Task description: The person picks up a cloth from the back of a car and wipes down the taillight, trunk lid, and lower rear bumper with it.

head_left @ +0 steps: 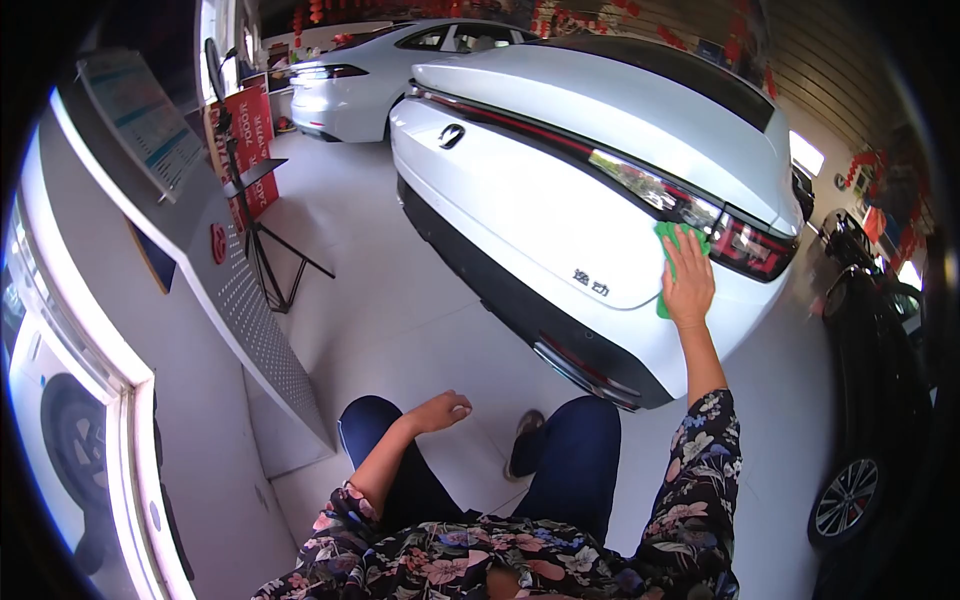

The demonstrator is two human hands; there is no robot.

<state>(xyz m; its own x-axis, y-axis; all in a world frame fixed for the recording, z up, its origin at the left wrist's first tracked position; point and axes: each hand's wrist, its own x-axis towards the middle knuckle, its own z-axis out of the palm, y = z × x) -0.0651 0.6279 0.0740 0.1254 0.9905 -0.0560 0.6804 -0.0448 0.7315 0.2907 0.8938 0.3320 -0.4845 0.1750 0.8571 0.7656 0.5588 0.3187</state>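
Observation:
A green cloth (667, 232) lies under my right hand (688, 282), pressed flat against the rear of a white car (520, 200). The fingers point up and rest on the cloth, just below the right tail light (750, 245). Dark lettering (590, 283) is on the car's panel to the left of that hand, and a dark logo (452, 136) sits further up and left. My left hand (440, 411) hangs near my left knee, away from the car, with its fingers curled in and nothing visible in them.
A grey display stand (215, 290) with an information board (145, 125) is at the left. Beside it stands a black tripod (262, 235) before a red poster (252, 130). Another white car (345, 90) is behind, and a black car (880, 400) is at the right.

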